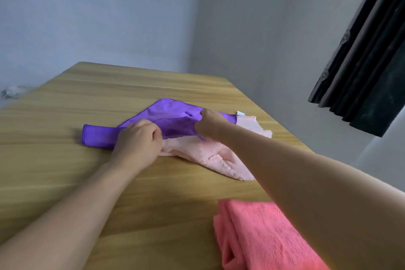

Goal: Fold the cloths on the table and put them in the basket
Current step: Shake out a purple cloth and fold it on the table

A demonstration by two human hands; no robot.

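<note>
A purple cloth [168, 109] lies crumpled in the middle of the wooden table [65, 160], partly on top of a pale pink cloth [221, 155]. My left hand [138, 138] grips the purple cloth's near edge with curled fingers. My right hand [208, 125] pinches the same cloth farther right and lifts that edge slightly. A coral pink cloth [263, 237] sits folded at the near right of the table, partly under my right forearm. No basket is in view.
The table's far edge and right edge run close to a grey wall. A dark curtain [368, 50] hangs at the upper right. A small pale object [13, 92] lies past the table's left side.
</note>
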